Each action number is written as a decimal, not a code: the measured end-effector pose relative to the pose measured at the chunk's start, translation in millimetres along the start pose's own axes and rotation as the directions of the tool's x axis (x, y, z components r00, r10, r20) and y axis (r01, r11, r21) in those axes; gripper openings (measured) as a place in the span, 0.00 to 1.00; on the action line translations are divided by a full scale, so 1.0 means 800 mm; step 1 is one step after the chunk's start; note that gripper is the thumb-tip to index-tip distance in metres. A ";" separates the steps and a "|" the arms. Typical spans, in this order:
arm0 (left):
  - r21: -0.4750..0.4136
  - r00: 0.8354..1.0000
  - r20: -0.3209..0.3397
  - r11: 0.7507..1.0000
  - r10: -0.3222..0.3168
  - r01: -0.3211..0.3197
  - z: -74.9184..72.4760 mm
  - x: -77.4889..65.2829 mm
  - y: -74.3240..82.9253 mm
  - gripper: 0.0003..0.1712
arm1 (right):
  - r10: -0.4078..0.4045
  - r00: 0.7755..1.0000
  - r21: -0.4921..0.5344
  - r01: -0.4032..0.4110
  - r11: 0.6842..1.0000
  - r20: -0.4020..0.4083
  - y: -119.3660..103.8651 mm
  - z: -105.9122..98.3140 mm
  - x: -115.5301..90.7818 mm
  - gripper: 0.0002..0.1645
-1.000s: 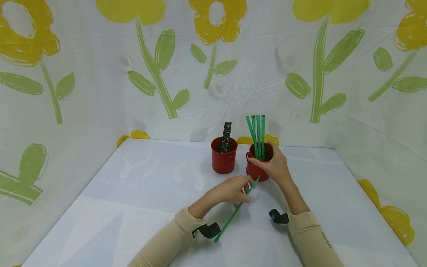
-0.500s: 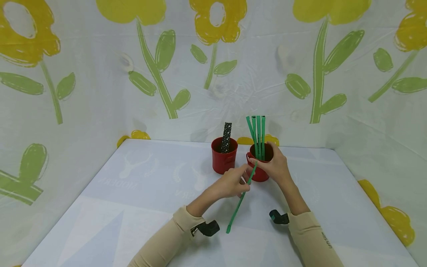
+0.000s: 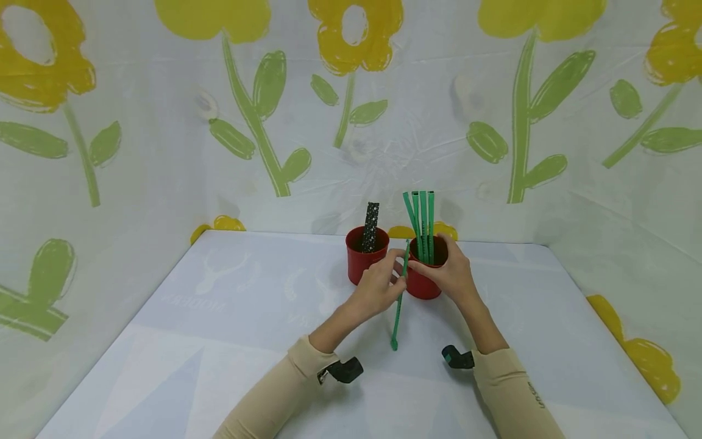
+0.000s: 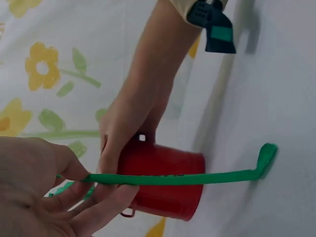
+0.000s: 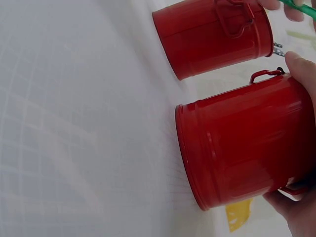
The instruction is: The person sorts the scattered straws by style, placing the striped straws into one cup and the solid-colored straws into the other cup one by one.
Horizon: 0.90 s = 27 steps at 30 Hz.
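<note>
In the head view my left hand (image 3: 378, 283) pinches a thin green stick (image 3: 399, 311) with dark lettering, its upper end beside the rim of the right red bucket (image 3: 423, 285). The left wrist view shows the stick's lower end (image 4: 266, 157) broadened and bent, held off the table. My right hand (image 3: 451, 271) grips the right bucket around its rim, thumb at the near side. Several similar green sticks (image 3: 425, 222) stand upright in that bucket. Close to my left hand is a second red bucket (image 3: 359, 261) holding black strips (image 3: 371, 227) with white specks.
Both buckets stand near the back edge of a pale, patterned table (image 3: 230, 341). Behind it hangs a white curtain (image 3: 417, 122) printed with yellow flowers. Black cameras (image 3: 347, 369) are worn at both wrists.
My left hand has moved up and away from me, bringing the green stick from slanted to nearly upright beside the right bucket's rim. My right hand keeps its grip on the bucket.
</note>
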State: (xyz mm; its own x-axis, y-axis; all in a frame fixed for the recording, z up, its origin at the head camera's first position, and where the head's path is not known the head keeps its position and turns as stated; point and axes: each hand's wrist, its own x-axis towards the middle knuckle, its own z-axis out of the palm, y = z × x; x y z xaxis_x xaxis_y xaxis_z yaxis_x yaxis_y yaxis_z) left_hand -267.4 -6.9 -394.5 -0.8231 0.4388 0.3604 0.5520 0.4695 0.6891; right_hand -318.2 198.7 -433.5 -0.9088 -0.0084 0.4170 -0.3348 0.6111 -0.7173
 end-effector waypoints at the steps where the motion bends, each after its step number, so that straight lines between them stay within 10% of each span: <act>1: 0.000 1.000 -0.024 1.000 0.012 -0.012 -0.001 0.003 0.000 0.27 | 0.004 1.000 -0.001 -0.004 1.000 0.000 0.000 0.000 0.000 0.55; 15: -0.124 0.940 -0.290 0.967 0.178 -0.221 -0.046 0.067 0.045 0.24 | -0.021 1.000 -0.004 0.021 1.000 -0.011 -0.001 -0.001 0.001 0.52; 27: -0.248 0.915 -0.375 0.936 0.147 -0.252 -0.055 0.096 0.070 0.23 | 0.013 1.000 0.011 -0.013 1.000 0.004 -0.002 0.000 0.000 0.54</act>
State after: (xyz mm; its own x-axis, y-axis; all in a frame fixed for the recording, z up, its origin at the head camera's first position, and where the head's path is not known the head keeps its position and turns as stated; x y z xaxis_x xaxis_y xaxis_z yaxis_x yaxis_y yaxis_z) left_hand -305.3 19.2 -300.2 -0.7223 0.1836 0.6668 0.6906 0.1392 0.7097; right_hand -317.4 197.9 -432.3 -0.9141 -0.0038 0.4055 -0.3256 0.6027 -0.7285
